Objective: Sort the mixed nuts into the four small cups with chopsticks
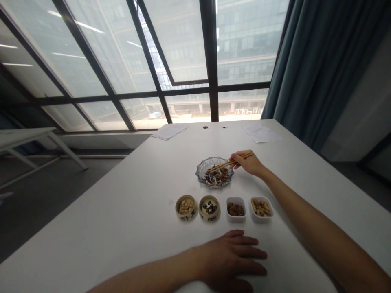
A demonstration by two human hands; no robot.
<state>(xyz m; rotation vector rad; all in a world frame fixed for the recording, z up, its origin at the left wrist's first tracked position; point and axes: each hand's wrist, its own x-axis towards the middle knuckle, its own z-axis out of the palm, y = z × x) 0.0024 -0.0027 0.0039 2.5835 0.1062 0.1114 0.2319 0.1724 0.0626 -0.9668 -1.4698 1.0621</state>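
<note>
**Q:** Hands first. What's the right one doing?

**A:** The right hand (247,163) is closed in a pinch around a pair of wooden chopsticks (229,162), wrist turned in, forearm reaching from the near right.

**Q:** Which way do the chopsticks lie?

**A:** Long axis runs from the hand to the left and slightly nearer, tips ending over a cut-glass dish (200,173) holding a mix of nuts and seeds (216,177). The tips look to be in the pile, but whether they've pinched a piece is hard to call from this view.

**Q:** Left hand?

**A:** The left hand (235,260) lies flat and relaxed on the white table (106,211), fingers spread, holding nothing, near the near edge. The right hand is far closer to the glass dish; the left is well apart from it.

**Q:** What's between them?

**A:** A row of four small containers, left to right: a round ceramic bowl of peanuts (186,217), a round ceramic bowl of dark seeds (209,218), a white square dish of brown nuts (236,219) and a white square dish of pale nuts (261,219).

**Q:** Further out?

**A:** Two paper sheets (170,131) at the far edge, a large window (183,49) beyond, a teal curtain (308,61) far right.
</note>
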